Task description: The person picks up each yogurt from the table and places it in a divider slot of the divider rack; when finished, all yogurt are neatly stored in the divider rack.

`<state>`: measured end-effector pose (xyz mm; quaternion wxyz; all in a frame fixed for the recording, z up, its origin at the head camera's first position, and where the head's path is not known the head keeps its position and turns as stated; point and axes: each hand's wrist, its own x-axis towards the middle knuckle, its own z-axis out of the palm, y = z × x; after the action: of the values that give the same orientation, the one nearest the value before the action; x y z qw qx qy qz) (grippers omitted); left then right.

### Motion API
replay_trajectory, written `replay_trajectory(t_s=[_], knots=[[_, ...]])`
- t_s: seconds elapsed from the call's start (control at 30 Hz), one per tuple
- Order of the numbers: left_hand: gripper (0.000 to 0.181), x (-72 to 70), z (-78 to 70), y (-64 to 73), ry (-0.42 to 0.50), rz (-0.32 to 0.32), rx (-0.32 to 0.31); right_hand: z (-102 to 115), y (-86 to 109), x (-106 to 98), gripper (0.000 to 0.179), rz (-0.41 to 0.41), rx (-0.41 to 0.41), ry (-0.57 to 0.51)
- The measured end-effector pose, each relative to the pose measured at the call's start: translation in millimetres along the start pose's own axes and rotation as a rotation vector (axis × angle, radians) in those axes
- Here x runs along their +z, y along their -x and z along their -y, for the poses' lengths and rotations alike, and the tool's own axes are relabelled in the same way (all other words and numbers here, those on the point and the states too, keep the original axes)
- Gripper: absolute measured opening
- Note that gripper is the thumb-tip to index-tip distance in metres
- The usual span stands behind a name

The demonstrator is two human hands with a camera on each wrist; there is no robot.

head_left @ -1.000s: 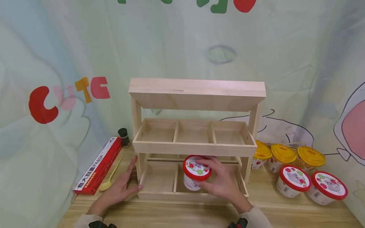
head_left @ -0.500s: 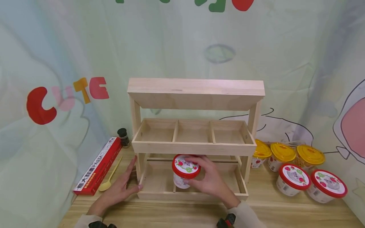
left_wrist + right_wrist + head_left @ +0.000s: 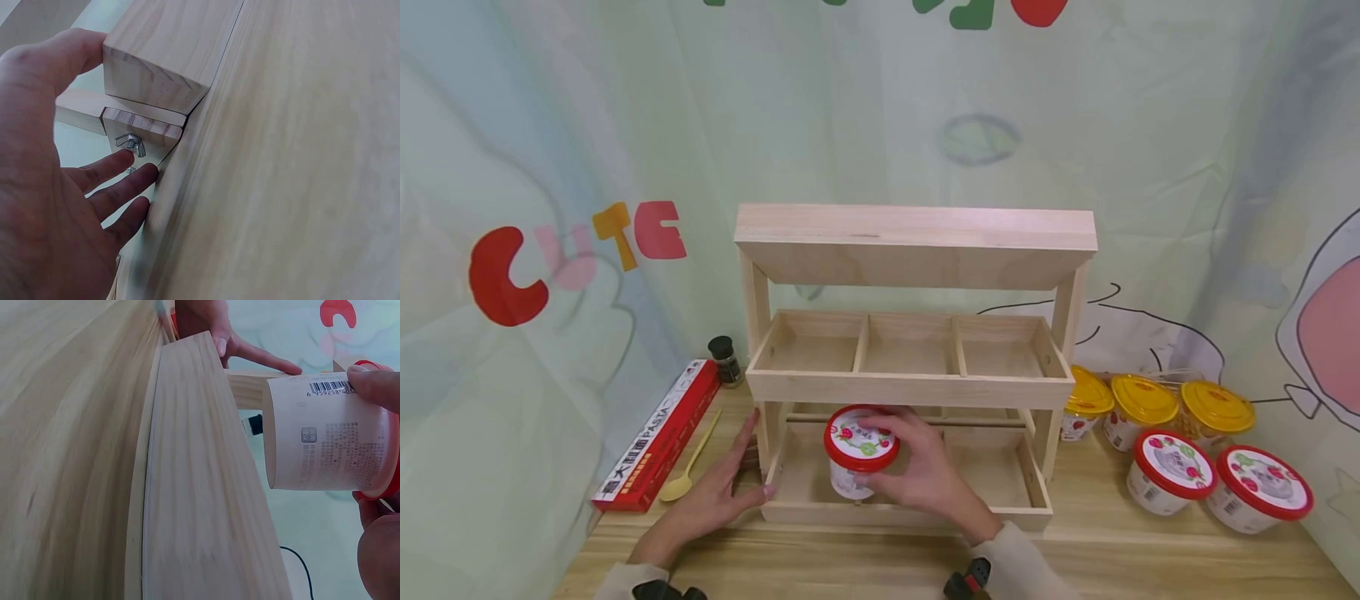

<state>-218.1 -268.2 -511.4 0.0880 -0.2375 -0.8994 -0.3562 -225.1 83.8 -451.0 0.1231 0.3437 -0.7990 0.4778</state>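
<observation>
A two-tier wooden rack [image 3: 910, 388] with divided trays stands mid-table. My right hand [image 3: 917, 471] grips a white paper tub [image 3: 847, 481] with a red, fruit-printed lid. It holds the tub upright over the left part of the lower tray [image 3: 805, 513]. The right wrist view shows the barcode and small print on the tub's side. My left hand [image 3: 711, 500] rests at the rack's left side, its fingers extended and its thumb at the lower tray's front corner. In the left wrist view, its fingertips are close to a wing nut [image 3: 130, 144] on the rack.
Two more red-lidded tubs [image 3: 1172, 471] stand on the right, with several yellow-lidded cups [image 3: 1145, 404] behind them. To the left lie a red pasta box [image 3: 658, 442] and a yellow spoon [image 3: 677, 487]. A black-capped jar [image 3: 724, 360] stands behind them, and a printed curtain surrounds the table.
My right hand has carried the tub leftward, from the middle compartment of the lower tray to over its left part. My left hand has stayed at the rack's side.
</observation>
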Motion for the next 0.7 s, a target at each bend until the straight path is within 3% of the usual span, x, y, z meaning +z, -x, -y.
replay_trajectory(t_s=[0.23, 0.5, 0.7], knots=[[0.120, -1.0, -2.9, 0.3, 0.007, -0.001, 0.011, -1, -7.3, 14, 0.063, 0.005, -0.051, -0.020], [0.119, 0.8, -0.4, -0.2, -0.003, 0.001, -0.011, 1, -15.7, 26, 0.062, 0.039, 0.069, 0.034], [0.120, 1.4, 1.4, -0.1, -0.012, -0.004, -0.006, 2, -21.1, 32, 0.060, 0.043, 0.088, 0.053]])
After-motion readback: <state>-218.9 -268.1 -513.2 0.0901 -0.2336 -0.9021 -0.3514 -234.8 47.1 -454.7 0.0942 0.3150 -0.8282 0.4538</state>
